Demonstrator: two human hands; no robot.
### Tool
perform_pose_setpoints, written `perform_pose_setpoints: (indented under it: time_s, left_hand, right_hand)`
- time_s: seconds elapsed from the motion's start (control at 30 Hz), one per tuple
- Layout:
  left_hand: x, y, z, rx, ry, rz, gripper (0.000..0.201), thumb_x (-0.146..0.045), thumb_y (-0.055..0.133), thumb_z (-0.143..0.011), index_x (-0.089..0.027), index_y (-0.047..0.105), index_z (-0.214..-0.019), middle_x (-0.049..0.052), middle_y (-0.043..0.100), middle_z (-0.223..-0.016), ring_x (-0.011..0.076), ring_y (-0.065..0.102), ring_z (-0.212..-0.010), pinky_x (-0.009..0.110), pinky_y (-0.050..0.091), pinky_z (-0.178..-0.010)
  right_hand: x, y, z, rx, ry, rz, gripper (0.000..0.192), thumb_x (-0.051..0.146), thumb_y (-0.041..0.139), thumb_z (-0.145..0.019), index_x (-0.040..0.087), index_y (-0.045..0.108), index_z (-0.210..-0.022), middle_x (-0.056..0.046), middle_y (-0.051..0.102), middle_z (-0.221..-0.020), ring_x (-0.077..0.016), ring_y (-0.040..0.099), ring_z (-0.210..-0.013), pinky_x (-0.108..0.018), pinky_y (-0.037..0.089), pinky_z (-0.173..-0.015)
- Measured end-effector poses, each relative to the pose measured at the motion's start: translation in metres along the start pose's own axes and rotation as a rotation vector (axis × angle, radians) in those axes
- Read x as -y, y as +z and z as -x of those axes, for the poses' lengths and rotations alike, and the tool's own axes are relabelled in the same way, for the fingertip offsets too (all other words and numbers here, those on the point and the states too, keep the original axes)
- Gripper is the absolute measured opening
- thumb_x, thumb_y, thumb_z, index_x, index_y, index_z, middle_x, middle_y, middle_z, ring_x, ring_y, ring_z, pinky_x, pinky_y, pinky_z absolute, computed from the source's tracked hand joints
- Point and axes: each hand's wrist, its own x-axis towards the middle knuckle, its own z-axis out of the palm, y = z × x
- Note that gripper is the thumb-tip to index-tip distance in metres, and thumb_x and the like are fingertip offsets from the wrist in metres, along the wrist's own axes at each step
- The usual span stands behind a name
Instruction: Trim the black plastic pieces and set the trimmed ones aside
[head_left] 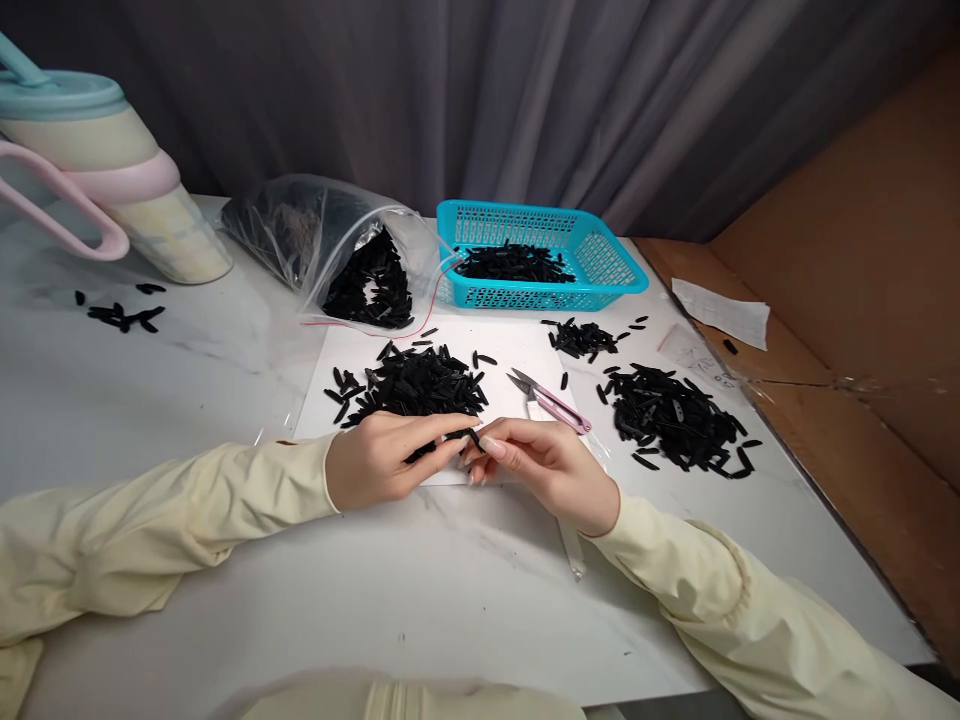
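My left hand [394, 450] and my right hand [551, 470] meet over a white sheet [326, 370]. Between their fingertips is a small black elongated piece [474, 437], pinched from both sides; its detail is too small to make out. Just beyond my left hand lies a loose pile of similar black pieces [424, 380], partly covered by my fingers. Pink-handled thread snips [559, 408] rest behind my right hand, blades pointing up and left. A narrow clear strip [571, 550] sticks out below my right wrist.
At the back are a blue basket [555, 298] and an open zip bag [292, 230], both holding black pieces. More pieces form a large heap [675, 415] and a smaller one [581, 338] on the right. A tumbler [142, 200] stands at left; cardboard [840, 240] borders the right.
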Motion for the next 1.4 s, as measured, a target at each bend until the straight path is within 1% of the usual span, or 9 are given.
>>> perform_pose_setpoints:
  time_s: [0.2,0.4,0.63,0.87,0.97,1.07,1.23,1.33,1.4]
  left_hand:
    - [0.000,-0.001,-0.001,0.007,0.007,0.015,0.018,-0.012,0.054,-0.083,-0.013,0.060,-0.100,0.002,0.072,-0.081,0.0047,0.062,-0.057,0.011,0.049,-0.057]
    - [-0.002,0.000,0.001,0.015,0.048,-0.045,0.014,-0.012,0.054,-0.083,-0.015,0.058,-0.095,-0.002,0.070,-0.073,0.0039,0.059,-0.051,0.013,0.044,-0.050]
    - [-0.001,0.000,0.005,0.052,0.116,-0.088,0.013,-0.012,0.052,-0.084,-0.014,0.057,-0.095,-0.004,0.066,-0.062,0.0049,0.059,-0.048,0.016,0.041,-0.048]
    - [0.001,0.000,0.004,0.010,0.123,-0.183,0.009,-0.011,0.051,-0.084,-0.014,0.057,-0.090,-0.005,0.062,-0.055,0.0062,0.057,-0.046,0.018,0.038,-0.046]
    - [0.001,-0.001,0.002,0.010,0.158,-0.243,0.010,-0.011,0.051,-0.084,-0.013,0.057,-0.092,-0.004,0.062,-0.056,0.0069,0.058,-0.048,0.018,0.039,-0.048]
    - [0.001,-0.003,-0.001,0.013,0.252,-0.327,0.009,-0.012,0.053,-0.083,-0.011,0.056,-0.092,-0.002,0.062,-0.056,0.0081,0.057,-0.047,0.021,0.037,-0.044]
    - [0.003,-0.004,-0.001,0.055,0.336,-0.378,0.011,-0.013,0.054,-0.083,-0.009,0.056,-0.093,-0.001,0.063,-0.056,0.0083,0.055,-0.045,0.023,0.034,-0.043]
    - [0.002,-0.002,0.001,0.057,0.259,-0.281,0.016,-0.013,0.055,-0.083,-0.008,0.056,-0.099,0.001,0.068,-0.067,0.0080,0.060,-0.053,0.020,0.039,-0.047]
    - [-0.001,-0.001,0.000,0.034,0.083,-0.140,0.017,-0.015,0.055,-0.084,-0.011,0.057,-0.100,0.001,0.070,-0.074,0.0066,0.060,-0.056,0.017,0.043,-0.052]
  right_hand:
    - [-0.001,0.004,0.003,-0.068,-0.213,0.385,0.026,0.025,0.033,-0.094,0.014,0.052,-0.080,-0.006,0.058,-0.067,-0.0121,0.053,-0.057,-0.025,0.047,-0.056]
    - [-0.003,0.002,0.002,-0.109,-0.305,0.528,0.023,0.020,0.030,-0.094,0.018,0.045,-0.077,-0.003,0.055,-0.064,-0.0115,0.051,-0.054,-0.024,0.044,-0.055]
    - [-0.001,0.002,0.003,-0.111,-0.193,0.444,0.026,0.028,0.033,-0.094,0.017,0.048,-0.076,-0.003,0.056,-0.062,-0.0120,0.052,-0.055,-0.025,0.045,-0.055]
    - [0.005,0.003,0.000,-0.161,0.036,0.068,0.030,0.036,0.045,-0.089,0.011,0.060,-0.088,-0.005,0.061,-0.066,-0.0125,0.055,-0.055,-0.026,0.049,-0.055]
    - [0.006,0.008,0.003,-0.154,0.014,0.113,0.033,0.033,0.050,-0.086,0.010,0.059,-0.109,-0.009,0.066,-0.083,-0.0166,0.062,-0.072,-0.028,0.053,-0.062]
    - [0.006,0.014,0.006,-0.095,-0.047,0.179,0.046,0.027,0.050,-0.086,0.013,0.045,-0.130,-0.009,0.064,-0.104,-0.0182,0.062,-0.088,-0.030,0.054,-0.075]
    - [0.003,0.014,0.005,-0.092,-0.033,0.158,0.043,0.027,0.049,-0.086,0.012,0.050,-0.126,-0.007,0.068,-0.095,-0.0156,0.063,-0.073,-0.029,0.055,-0.065]
    - [0.003,0.009,0.004,-0.161,-0.048,0.196,0.033,0.028,0.048,-0.088,0.014,0.058,-0.116,-0.004,0.069,-0.082,-0.0124,0.060,-0.059,-0.027,0.054,-0.059]
    - [0.005,0.006,0.005,-0.188,-0.079,0.220,0.030,0.027,0.047,-0.089,0.015,0.058,-0.114,-0.004,0.067,-0.080,-0.0116,0.059,-0.058,-0.027,0.054,-0.059]
